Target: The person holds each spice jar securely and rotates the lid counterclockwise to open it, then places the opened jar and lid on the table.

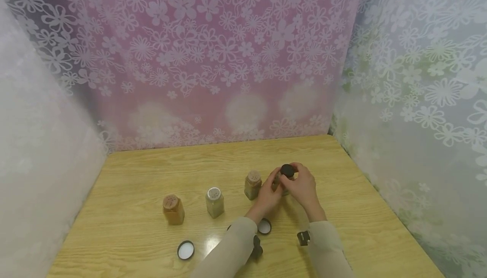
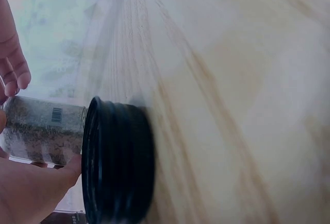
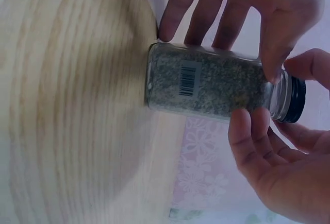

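A clear glass spice jar with dried flakes and a barcode label stands on the table, its black lid on top. My left hand holds the jar's body, fingers along one side and thumb near the neck. At the lid, my right hand pinches the rim between thumb and fingers, other fingertips touching the glass below. Just left of the left hand is a spice shaker with a tan perforated top. A black lid looms close in the left wrist view, hiding part of the scene.
Further left stand a pale-green spice shaker and an orange-brown one. Black lids with white liners lie on the wooden table: one at the front left, another beside the left forearm. Floral curtains enclose the table.
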`<state>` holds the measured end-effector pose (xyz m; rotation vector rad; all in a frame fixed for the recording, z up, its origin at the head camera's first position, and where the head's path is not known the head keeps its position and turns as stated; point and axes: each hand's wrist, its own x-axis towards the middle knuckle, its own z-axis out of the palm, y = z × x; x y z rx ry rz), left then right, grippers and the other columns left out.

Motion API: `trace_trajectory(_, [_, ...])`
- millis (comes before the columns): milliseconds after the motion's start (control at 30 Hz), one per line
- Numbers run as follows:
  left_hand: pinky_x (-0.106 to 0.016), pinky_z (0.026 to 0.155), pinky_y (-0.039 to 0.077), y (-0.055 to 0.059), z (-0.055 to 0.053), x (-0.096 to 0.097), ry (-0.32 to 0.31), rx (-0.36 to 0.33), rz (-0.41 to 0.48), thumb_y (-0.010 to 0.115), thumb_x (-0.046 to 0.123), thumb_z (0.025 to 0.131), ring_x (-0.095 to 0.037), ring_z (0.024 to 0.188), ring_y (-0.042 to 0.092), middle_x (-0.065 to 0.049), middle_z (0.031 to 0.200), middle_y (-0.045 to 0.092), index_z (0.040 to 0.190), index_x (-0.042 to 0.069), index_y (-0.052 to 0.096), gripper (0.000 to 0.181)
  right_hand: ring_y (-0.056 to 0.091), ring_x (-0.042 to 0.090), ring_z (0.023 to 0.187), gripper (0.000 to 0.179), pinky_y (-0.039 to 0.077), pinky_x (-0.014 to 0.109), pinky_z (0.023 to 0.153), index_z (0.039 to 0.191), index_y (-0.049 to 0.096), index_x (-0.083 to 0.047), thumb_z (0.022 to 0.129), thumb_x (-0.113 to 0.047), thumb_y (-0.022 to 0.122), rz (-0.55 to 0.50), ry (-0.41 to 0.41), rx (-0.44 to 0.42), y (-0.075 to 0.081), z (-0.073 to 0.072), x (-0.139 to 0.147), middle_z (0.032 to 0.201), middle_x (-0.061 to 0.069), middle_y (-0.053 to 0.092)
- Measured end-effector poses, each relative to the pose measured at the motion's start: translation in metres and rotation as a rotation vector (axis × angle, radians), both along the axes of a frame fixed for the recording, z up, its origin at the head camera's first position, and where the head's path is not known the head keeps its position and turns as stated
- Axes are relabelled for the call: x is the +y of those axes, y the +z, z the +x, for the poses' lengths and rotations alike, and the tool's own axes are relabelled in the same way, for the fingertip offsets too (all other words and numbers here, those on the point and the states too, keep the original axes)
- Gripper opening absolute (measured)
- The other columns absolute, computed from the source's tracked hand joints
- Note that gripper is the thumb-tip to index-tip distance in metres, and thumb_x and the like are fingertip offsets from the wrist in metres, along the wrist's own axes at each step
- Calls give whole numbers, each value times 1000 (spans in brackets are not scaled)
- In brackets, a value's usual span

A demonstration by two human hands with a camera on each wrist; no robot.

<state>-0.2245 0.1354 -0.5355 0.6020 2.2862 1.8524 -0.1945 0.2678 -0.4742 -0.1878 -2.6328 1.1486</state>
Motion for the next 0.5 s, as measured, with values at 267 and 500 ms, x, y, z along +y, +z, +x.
trace_trajectory(267, [-62,116,44,0,0,0,-6,-18,4,54,25,111,-40,146,50,-17,158,53,163,16,39,55,67,47,112,63,58,58,91,138,48,8,98,-34,76,-15,-38,-11,-4,0,-1,133,32,61])
trace_trajectory(500, [-62,114,46,0,0,0,-11,-32,9,54,24,111,-40,143,51,-17,154,55,163,20,39,55,65,48,115,70,56,60,93,145,45,7,98,-36,75,-12,-33,-2,-5,0,-2,136,32,59])
